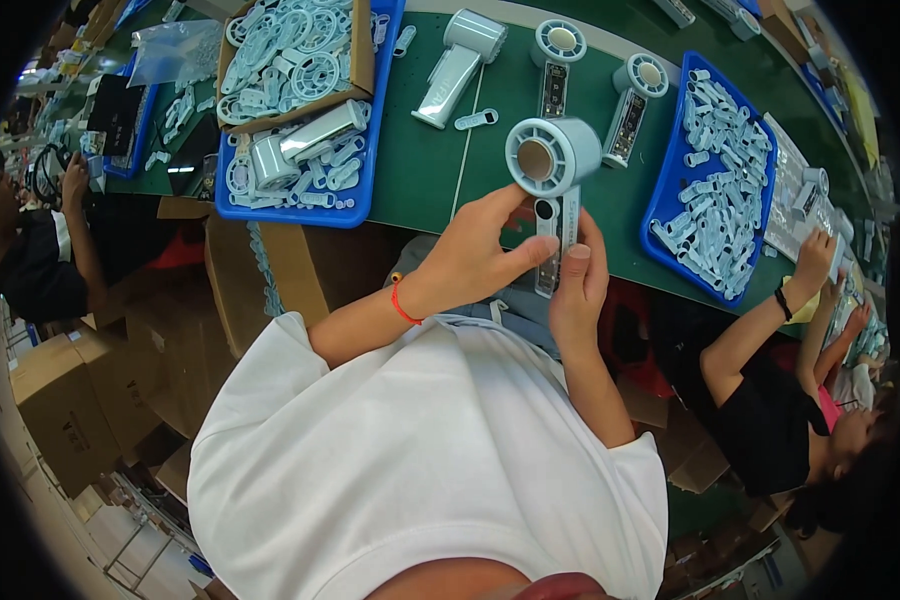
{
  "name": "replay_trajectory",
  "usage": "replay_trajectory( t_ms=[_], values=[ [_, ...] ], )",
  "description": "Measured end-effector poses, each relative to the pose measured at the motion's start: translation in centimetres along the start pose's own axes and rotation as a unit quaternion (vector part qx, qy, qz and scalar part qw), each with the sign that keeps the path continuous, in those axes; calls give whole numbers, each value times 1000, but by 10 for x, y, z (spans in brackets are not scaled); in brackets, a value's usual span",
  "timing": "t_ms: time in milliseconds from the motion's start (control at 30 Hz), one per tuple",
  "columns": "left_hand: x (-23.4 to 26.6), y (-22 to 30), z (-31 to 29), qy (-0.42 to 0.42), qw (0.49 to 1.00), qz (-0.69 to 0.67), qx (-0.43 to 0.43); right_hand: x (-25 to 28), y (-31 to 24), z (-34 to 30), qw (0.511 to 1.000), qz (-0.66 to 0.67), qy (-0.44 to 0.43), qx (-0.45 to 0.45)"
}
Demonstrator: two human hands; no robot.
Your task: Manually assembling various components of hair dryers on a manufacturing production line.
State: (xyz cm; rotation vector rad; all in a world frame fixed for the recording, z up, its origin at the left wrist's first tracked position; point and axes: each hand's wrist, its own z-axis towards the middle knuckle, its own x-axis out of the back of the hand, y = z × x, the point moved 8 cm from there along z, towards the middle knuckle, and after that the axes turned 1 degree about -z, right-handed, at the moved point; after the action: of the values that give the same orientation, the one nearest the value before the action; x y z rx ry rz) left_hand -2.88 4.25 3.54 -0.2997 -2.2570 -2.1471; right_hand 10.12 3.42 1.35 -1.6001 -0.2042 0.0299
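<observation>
Over the near edge of the green table (420,170), between the left blue tray (300,217) and the right blue tray (653,215), a pale blue handheld fan (560,155) is held head outward, seemingly so its handle (547,278) can be seen. The handle is pinched between thumb and curled fingers of the left hand (485,240), and steadied by the right hand (582,280), thumb laid along it, fingers bent behind, probably against twisting; small pale parts (712,225) are heaped in both trays, presumably for easy reach
</observation>
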Motion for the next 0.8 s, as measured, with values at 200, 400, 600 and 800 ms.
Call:
replay_trajectory(
  t_ms=[200, 400, 600, 800],
  values=[
    [6, 11, 1, 35, 997, -51, -47, 0, -1, -4, 998, -35, -4, 55],
    [13, -10, -2, 61, 996, -57, 17, -6, -21, -7, 984, -120, -21, 128],
    [10, 18, 4, -5, 996, -67, -61, -3, -6, 4, 999, 11, -26, 28],
    [3, 16, -5, 78, 968, 144, -190, -3, 3, 18, 993, 112, -28, -26]
  ],
)
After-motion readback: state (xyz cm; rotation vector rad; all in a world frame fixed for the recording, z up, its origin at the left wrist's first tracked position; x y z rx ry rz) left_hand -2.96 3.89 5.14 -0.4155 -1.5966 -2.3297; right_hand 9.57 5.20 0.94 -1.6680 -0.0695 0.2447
